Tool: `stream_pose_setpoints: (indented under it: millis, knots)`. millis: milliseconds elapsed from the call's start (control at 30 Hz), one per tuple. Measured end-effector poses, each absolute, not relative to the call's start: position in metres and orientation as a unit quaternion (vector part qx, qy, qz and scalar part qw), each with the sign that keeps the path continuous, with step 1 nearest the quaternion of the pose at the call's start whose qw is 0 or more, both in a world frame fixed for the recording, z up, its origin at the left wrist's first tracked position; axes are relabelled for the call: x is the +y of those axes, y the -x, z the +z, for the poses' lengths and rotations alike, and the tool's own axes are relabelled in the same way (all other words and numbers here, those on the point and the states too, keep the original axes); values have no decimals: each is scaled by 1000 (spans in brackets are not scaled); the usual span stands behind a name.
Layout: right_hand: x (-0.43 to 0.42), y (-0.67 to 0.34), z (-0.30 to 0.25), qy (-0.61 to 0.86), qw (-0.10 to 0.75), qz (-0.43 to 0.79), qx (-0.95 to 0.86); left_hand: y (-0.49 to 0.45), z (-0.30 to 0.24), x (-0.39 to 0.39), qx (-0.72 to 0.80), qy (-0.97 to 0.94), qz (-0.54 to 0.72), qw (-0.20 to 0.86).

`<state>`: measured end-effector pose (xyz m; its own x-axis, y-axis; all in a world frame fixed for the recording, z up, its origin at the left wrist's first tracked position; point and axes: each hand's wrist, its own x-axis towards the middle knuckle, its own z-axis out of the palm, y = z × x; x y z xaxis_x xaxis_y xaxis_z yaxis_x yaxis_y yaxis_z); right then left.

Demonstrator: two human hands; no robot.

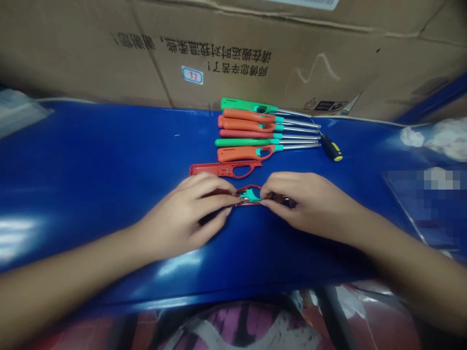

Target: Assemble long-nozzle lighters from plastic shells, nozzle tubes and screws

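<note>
An opened red long-neck lighter (243, 203) lies low over the table between my hands, with a teal trigger piece (251, 195) in its handle. My left hand (199, 209) is closed on the handle end, fingers along its edges. My right hand (310, 201) pinches the front end beside the trigger, hiding part of the metal tube. Just beyond my left hand lies a separate red handle half (219, 169), its inner face and trigger loop visible. What small parts sit under my fingertips is hidden.
Beyond the handle half, several green, orange and red lighters (246, 153) lie in a row, tubes to the right. A black and yellow screwdriver (331, 148) rests by their tips. A cardboard box (233, 58) stands along the back of the blue table (109, 160). Clear plastic (412, 209) lies right.
</note>
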<state>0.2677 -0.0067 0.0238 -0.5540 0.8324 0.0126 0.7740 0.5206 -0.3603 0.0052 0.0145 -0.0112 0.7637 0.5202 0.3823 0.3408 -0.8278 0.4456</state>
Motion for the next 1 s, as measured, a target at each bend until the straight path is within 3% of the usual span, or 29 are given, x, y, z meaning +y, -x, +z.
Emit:
stream_pose_setpoints:
  millis: [633, 1000]
  knots:
    - [-6, -271, 24, 452, 39, 104, -885, -3, -11, 16, 240, -925, 247, 157]
    - [-5, -273, 27, 463, 60, 122, -876, -3, -10, 16, 240, -920, 273, 149]
